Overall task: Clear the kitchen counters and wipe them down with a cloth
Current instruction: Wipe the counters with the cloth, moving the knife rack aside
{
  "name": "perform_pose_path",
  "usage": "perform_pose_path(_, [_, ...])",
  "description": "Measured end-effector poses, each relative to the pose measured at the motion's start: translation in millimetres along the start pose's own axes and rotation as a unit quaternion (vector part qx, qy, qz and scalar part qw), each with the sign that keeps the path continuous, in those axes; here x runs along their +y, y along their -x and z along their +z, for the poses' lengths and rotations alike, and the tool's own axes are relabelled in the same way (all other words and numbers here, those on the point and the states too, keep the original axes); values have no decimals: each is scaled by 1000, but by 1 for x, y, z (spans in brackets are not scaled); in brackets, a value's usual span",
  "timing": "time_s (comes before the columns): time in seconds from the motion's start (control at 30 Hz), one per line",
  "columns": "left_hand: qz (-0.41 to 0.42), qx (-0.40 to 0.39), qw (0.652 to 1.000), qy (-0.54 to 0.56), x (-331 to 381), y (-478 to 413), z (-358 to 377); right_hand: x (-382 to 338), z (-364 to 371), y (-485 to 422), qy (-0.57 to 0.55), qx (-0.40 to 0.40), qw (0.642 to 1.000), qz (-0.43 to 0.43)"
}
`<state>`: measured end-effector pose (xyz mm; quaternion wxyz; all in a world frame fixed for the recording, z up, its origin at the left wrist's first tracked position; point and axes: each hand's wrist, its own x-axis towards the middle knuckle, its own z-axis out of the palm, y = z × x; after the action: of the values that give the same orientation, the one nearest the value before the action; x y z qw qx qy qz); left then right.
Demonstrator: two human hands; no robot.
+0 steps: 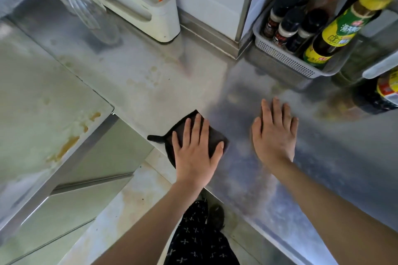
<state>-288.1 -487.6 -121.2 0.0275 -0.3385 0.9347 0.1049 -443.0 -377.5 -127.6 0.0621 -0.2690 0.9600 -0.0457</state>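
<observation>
Two bare forearms reach in over black trousers [200, 241] printed with small pale crosses. The left hand [195, 148] lies flat, fingers straight and slightly spread, pressing a folded dark cloth [215, 136] at the front edge of the counter [150, 75], where that edge turns its inner corner. One corner of the cloth overhangs the edge. The right hand [275, 133] rests palm down just beside it on bare metal, fingers straight and close together. The counter is dull brushed steel, smeared and spotted. Towards its back right sits a grey perforated plastic basket [286, 60] of black-capped jars and a yellow-capped bottle [342, 26].
</observation>
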Motion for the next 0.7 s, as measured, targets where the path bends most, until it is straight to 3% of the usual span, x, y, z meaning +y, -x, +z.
perform_pose_path(0.13, [-11, 6, 1000, 3, -16, -14, -5, 0, 0, 1, -10, 1, 1000, -2])
perform_pose_path(0.3, [-129, 35, 991, 15, -77, -60, -20, 1, 0, 0, -21, 0, 1000, -6])
perform_pose_path(0.43, [-181, 47, 982, 27, -75, -59, -20, 0, -1, 1, -20, 1, 1000, -7])
perform_pose_path(0.7, [-119, 24, 993, 4, -95, -81, -30, -6, -4, 1, -7, -9, 1000, 17])
